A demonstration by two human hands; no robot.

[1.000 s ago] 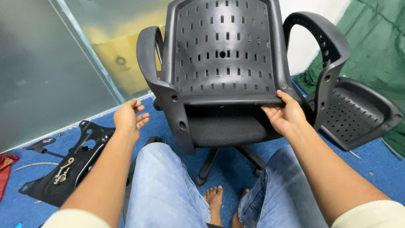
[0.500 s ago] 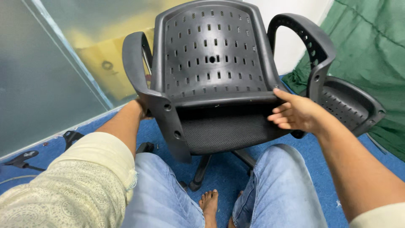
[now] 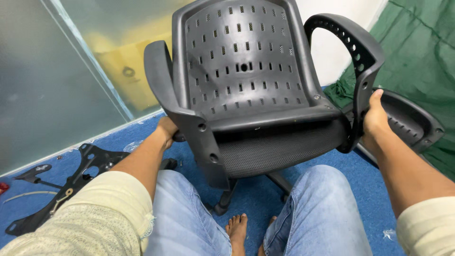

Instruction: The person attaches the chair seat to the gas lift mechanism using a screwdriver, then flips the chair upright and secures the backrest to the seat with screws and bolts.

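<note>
Between the knees, both hands grip the black office chair point(image 3: 246, 95): left hand point(image 3: 167, 130), right hand point(image 3: 375, 121).

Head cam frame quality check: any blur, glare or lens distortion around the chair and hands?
Head view: sharp on the chair and right hand; the left hand is partly hidden behind the armrest. Soft, even light with faint shadows; mild sheen on the backrest, no hard glare. Wide-angle stretch shows at the edges, on the sleeves and the glass wall.

Black metal bracket point(image 3: 71, 182) on blue carpet point(image 3: 360, 175); green cloth point(image 3: 422, 57); frosted glass wall point(image 3: 42, 85)
</note>
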